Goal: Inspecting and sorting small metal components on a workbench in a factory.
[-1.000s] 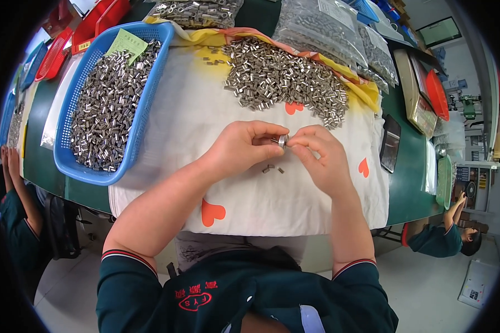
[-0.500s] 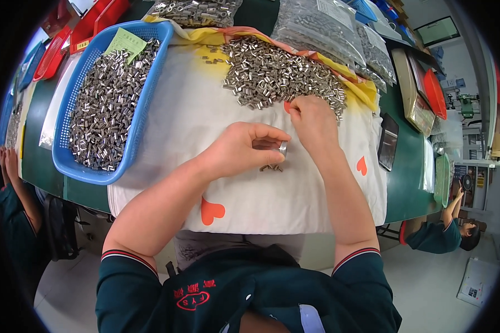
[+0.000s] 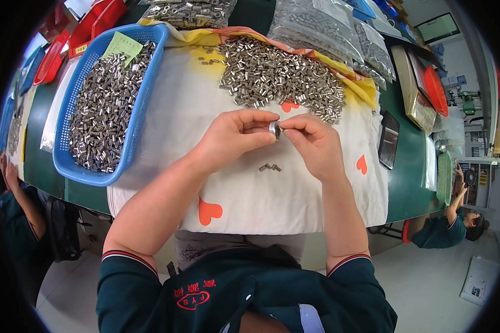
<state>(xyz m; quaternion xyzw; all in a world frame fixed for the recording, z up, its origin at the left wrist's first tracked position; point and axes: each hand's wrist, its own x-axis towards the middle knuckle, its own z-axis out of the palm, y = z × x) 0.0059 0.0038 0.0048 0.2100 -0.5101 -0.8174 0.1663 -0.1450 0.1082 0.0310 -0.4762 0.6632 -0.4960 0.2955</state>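
My left hand is closed round a short, round metal piece with a dark centre, held between thumb and fingers above the white cloth. Right against that piece, my right hand has its thumb and forefinger pinched together. Whatever lies between those fingertips is too small to make out. A few small metal sleeves lie on the cloth just below both hands. Beyond them spreads a large heap of similar metal sleeves, reaching up to the cloth's yellow and orange folded edge.
A blue plastic basket full of metal sleeves stands at the left, a pale green slip on top. Clear bags of metal parts line the back. A dark phone-like device lies right. Co-workers sit on both sides.
My right hand has come back from the heap's near edge to the round metal piece. My left hand has risen slightly leftward and turned the piece, uncovering the few sleeves below.
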